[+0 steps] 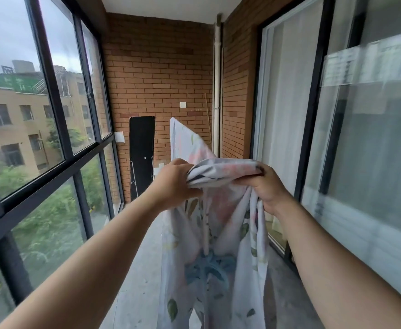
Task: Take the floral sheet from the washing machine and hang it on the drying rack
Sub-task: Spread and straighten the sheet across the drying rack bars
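At centre frame, left hand and right hand both clutch the bunched floral sheet; drawing them apart should flatten it along the rail.

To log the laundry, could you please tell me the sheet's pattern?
The floral sheet is white with pink flowers and blue-green leaves; head view.

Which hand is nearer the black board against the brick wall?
Left. The left hand grips the floral sheet right of the black board; the right hand grips farther right.
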Demonstrator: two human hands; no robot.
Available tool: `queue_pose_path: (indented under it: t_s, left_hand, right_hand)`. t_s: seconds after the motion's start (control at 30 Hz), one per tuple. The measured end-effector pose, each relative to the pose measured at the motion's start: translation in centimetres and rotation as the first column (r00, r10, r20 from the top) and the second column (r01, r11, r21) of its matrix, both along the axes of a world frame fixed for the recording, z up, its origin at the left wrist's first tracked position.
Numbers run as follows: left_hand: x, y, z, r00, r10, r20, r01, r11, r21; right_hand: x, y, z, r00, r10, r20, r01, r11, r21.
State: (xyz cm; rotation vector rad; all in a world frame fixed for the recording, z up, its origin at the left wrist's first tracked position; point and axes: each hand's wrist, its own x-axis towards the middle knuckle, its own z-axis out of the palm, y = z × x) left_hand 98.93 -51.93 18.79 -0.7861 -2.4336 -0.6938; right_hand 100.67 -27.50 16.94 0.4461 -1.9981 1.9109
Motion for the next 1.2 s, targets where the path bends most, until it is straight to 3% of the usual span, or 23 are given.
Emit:
queue_pose_path:
  t_s: [0.07, 0.13, 0.3, 0.37, 0.47, 0.57, 0.6, 0.7, 0.83, 0.97, 1.07, 1.2]
  left_hand:
    - [-0.5, 0.3, -0.1, 1.0, 0.013, -0.014, -0.013, 1.0, 0.01]
    - [-1.4, 0.5, -0.1, 0.998, 0.013, 0.068, -0.018, 0.997, 0.081]
    - [-5.0, 0.1, 1.1, 0.964, -0.246, 0.106, 0.216, 0.947, 0.237]
    - [-6.6, -0.4, 2.0, 0.924, -0.332, 0.189, 0.272, 0.919, 0.285]
    - [-10.5, -1.7, 3.5, 0.784, -0.503, 0.363, 0.391, 0.855, 0.34]
    - [-14.8, -2.5, 3.9, 0.474, -0.703, 0.53, 0.465, 0.711, 0.527]
    - [-15.7, -2.4, 3.9, 0.446, -0.721, 0.53, 0.454, 0.693, 0.56]
    - [-19.2, -1.7, 3.7, 0.522, -0.685, 0.509, 0.306, 0.707, 0.637]
    - [-23.8, -1.1, 4.3, 0.579, -0.64, 0.505, 0.15, 0.693, 0.706]
    - [-27.9, 0.0, 4.5, 0.561, -0.63, 0.537, -0.015, 0.64, 0.768]
    - [-29.9, 1.1, 3.3, 0.526, -0.639, 0.561, -0.11, 0.603, 0.79]
    - [-32.0, 1.3, 2.0, 0.584, -0.602, 0.544, -0.16, 0.572, 0.804]
  right_hand:
    - [-0.8, -0.3, 0.5, 0.998, 0.062, -0.002, -0.062, 0.998, -0.024]
    - [-1.8, -0.7, 0.9, 0.992, 0.128, -0.007, -0.128, 0.992, 0.0]
    - [-5.4, -1.5, 2.1, 0.981, 0.194, 0.014, -0.195, 0.981, 0.003]
    - [-7.0, -1.5, 2.6, 0.973, 0.228, 0.044, -0.227, 0.973, -0.037]
    - [-10.1, -1.2, 3.4, 0.936, 0.331, 0.12, -0.323, 0.943, -0.077]
    - [-13.0, -0.3, 4.0, 0.874, 0.451, 0.182, -0.439, 0.893, -0.102]
    - [-13.6, -0.2, 4.2, 0.849, 0.489, 0.198, -0.475, 0.872, -0.115]
    - [-16.7, -0.6, 4.7, 0.815, 0.529, 0.236, -0.499, 0.848, -0.178]
    - [-21.1, -2.0, 6.7, 0.91, 0.341, 0.234, -0.311, 0.937, -0.159]
    - [-25.7, -3.6, 8.4, 0.951, 0.193, 0.24, -0.159, 0.975, -0.153]
    - [-29.1, -4.2, 7.7, 0.934, 0.093, 0.344, -0.053, 0.991, -0.123]
    - [-31.3, -4.9, 5.9, 0.917, 0.05, 0.395, -0.059, 0.998, 0.01]
